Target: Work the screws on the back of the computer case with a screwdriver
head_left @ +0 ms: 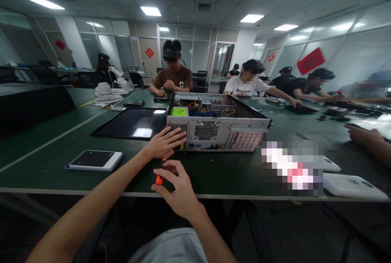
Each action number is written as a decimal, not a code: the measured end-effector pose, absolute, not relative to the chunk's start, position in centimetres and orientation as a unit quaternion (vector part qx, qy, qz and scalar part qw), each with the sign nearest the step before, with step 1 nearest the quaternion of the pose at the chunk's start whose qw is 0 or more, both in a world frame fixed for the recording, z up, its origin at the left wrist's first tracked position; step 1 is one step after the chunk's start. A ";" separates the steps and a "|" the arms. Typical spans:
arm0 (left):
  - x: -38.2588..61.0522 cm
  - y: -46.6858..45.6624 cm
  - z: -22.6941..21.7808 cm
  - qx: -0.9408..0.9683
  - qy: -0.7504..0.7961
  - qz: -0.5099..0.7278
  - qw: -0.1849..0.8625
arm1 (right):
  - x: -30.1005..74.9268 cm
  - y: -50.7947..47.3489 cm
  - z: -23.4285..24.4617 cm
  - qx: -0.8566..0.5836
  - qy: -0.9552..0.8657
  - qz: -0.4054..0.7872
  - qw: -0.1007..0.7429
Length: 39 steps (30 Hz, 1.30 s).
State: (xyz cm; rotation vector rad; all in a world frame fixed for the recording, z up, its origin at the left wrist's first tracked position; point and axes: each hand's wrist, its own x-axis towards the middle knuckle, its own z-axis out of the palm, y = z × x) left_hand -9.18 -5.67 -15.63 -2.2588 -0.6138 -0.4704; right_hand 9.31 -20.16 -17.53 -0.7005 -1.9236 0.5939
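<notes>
An opened desktop computer case (210, 130) lies on its side on the green table, its rear panel with fan grille and slot covers toward me. A green-labelled box, probably the power supply (180, 111), shows in its left corner. My left hand (166, 141) rests against the left end of the rear panel, fingers stretched out and holding nothing. Below it, my right hand (179, 187) pinches an orange-handled screwdriver (159, 180) between thumb and fingers. The tool points toward the case under my left hand; its tip is hidden there.
A black side panel (131, 123) lies flat left of the case. Nearer stands a white and black flat device (94, 160). White objects (356, 185) lie at the right beside a pixelated patch. A white fan (108, 99) stands far left. Several people work around the table.
</notes>
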 end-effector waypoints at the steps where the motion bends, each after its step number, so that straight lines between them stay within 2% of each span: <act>1: -9.2 -5.6 -15.7 -0.881 -0.243 -0.176 0.366 | 9.4 -20.2 -17.3 -0.285 -0.795 0.262 0.468; 4: -9.2 -5.6 -15.7 -0.883 -0.254 -0.161 0.361 | 9.8 -20.5 -16.6 -0.272 -0.809 0.315 0.414; 6: -9.2 -5.5 -15.8 -0.882 -0.254 -0.162 0.363 | 10.1 -20.6 -16.2 -0.259 -0.823 0.309 0.400; 15: -9.1 -5.6 -15.7 -0.880 -0.248 -0.178 0.364 | 9.7 -20.2 -17.3 -0.280 -0.781 0.271 0.487; 20: -9.0 -5.9 -15.5 -0.878 -0.237 -0.193 0.368 | 9.8 -20.3 -17.4 -0.273 -0.806 0.234 0.471; 25: -9.1 -5.7 -15.6 -0.879 -0.243 -0.186 0.365 | 10.3 -20.5 -16.9 -0.240 -0.816 0.282 0.443; 33: -8.9 -5.9 -15.6 -0.879 -0.249 -0.188 0.360 | 9.8 -20.3 -17.4 -0.289 -0.785 0.252 0.486; 39: -8.9 -6.1 -15.6 -0.884 -0.257 -0.172 0.351 | 9.5 -20.2 -17.4 -0.265 -0.771 0.226 0.533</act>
